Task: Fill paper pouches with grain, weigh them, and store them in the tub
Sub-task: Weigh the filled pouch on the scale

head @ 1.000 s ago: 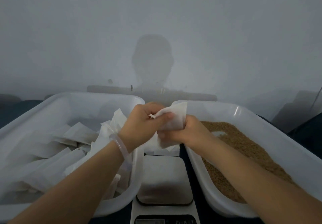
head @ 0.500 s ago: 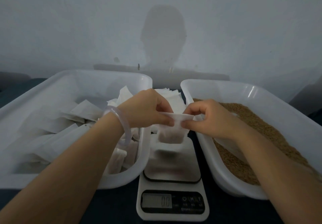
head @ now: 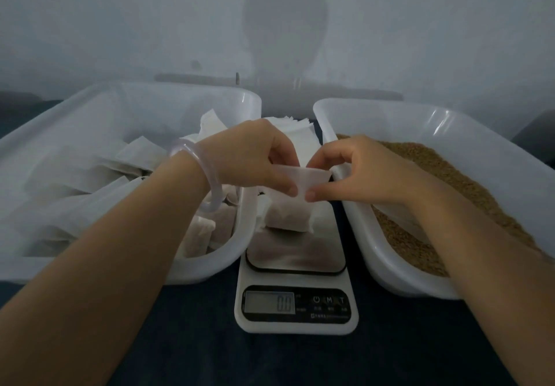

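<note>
1. Nearest the camera, a white digital kitchen scale point(head: 295, 307) sits on a dark cloth-covered surface point(head: 195, 340). Its display point(head: 269, 302) reads zero, and its steel platform point(head: 295, 253) lies between the two tubs.
2. A paper pouch point(head: 289, 214) is over the far part of that platform. It is pale and thin, and its lower half is darker and bulging where the grain inside shows through. Its top edge is folded over into a flat band. Whether its bottom touches the platform cannot be told.
3. The left hand point(head: 249, 160), with a translucent bangle point(head: 207, 175) on the wrist, pinches the left part of the pouch's folded top between thumb and fingers.
4. The right hand point(head: 357, 172) pinches the right part of the same fold; the two thumbs nearly meet at the band's front. The filled body of the pouch hangs below both grips.
5. To the left, a white plastic tub point(head: 210, 268) holds a loose heap of filled pouches point(head: 96, 181).
6. To the right, a second white tub point(head: 390, 271) holds brown grain point(head: 444, 175); the right forearm crosses above its near corner.
7. Beyond the hands, between the tubs, lies a stack of empty pouches point(head: 297, 129).
8. Farthest back is a pale wall point(head: 120, 25) bearing a person's shadow point(head: 285, 25).
</note>
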### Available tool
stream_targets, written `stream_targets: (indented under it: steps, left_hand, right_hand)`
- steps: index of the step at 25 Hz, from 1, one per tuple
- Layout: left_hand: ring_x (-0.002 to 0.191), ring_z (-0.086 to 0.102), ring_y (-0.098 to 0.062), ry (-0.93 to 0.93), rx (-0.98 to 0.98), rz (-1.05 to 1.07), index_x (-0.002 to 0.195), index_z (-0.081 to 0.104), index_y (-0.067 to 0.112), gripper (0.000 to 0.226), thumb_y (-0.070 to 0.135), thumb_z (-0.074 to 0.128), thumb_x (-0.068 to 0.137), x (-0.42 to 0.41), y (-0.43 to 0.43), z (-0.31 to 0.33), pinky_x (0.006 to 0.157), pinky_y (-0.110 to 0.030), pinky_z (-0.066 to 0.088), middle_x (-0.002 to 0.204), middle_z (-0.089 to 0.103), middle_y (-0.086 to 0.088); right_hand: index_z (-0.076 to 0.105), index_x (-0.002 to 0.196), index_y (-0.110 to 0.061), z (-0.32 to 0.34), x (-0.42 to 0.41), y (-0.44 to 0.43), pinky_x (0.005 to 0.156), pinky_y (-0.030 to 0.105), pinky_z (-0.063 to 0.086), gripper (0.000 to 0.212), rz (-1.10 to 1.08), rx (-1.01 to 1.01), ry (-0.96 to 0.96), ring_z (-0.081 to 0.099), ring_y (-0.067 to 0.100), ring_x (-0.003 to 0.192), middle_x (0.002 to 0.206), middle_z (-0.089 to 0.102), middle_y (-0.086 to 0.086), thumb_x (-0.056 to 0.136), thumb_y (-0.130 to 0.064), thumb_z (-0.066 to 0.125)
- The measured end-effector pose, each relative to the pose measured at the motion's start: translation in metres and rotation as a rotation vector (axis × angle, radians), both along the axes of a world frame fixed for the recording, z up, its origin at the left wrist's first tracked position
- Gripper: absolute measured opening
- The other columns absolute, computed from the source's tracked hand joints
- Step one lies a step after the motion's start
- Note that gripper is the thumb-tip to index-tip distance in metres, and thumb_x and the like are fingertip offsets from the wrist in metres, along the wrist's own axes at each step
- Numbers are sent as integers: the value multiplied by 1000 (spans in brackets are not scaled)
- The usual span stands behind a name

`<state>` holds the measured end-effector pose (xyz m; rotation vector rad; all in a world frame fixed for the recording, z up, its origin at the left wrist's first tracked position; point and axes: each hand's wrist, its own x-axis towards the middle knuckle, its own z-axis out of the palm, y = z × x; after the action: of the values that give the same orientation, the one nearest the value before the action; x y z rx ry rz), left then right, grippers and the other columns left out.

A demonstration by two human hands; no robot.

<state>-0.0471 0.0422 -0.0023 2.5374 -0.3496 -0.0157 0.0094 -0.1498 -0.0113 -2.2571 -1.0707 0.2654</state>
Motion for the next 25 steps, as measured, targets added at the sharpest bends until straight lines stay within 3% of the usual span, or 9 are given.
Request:
stream_targets:
  steps: [6,9,13,18,25]
  left_hand:
    - [65,62,7,0,20,47,76,70,36,14,36,78,64,0,0,-2,70,-21,53,71,66,25]
    - [65,62,6,-4,12,56,72,68,38,14,35,79,65,0,-1,-2,70,-22,53,70,66,25]
    - [68,64,2,-6,-6,72,76,71,34,13,32,79,67,-1,-1,-2,76,-27,56,71,68,20]
    - [70,65,0,-6,-3,70,81,73,30,15,33,79,67,-1,-1,-1,78,-29,55,71,70,15]
    - [70,64,1,-13,-2,76,80,73,31,13,32,79,68,-1,-1,-2,79,-29,55,72,70,14]
  right_hand:
    - [68,82,-37,0,-2,4,76,11,41,29,-23,36,6,61,-12,86,86,69,-25,57,-48,78]
    - [68,82,-35,-1,-2,3,73,2,42,27,-14,53,4,62,-11,84,85,69,-24,59,-43,81]
    - [69,81,-34,-2,-3,4,75,9,44,29,-15,69,21,63,-9,85,85,70,-23,56,-46,79]
    - [69,82,-34,-2,-2,4,74,-2,39,29,-24,90,-9,62,-11,83,85,69,-24,57,-44,79]
    - [69,83,-35,-3,-1,3,72,-1,40,27,-31,72,-14,62,-11,85,85,70,-22,59,-42,81]
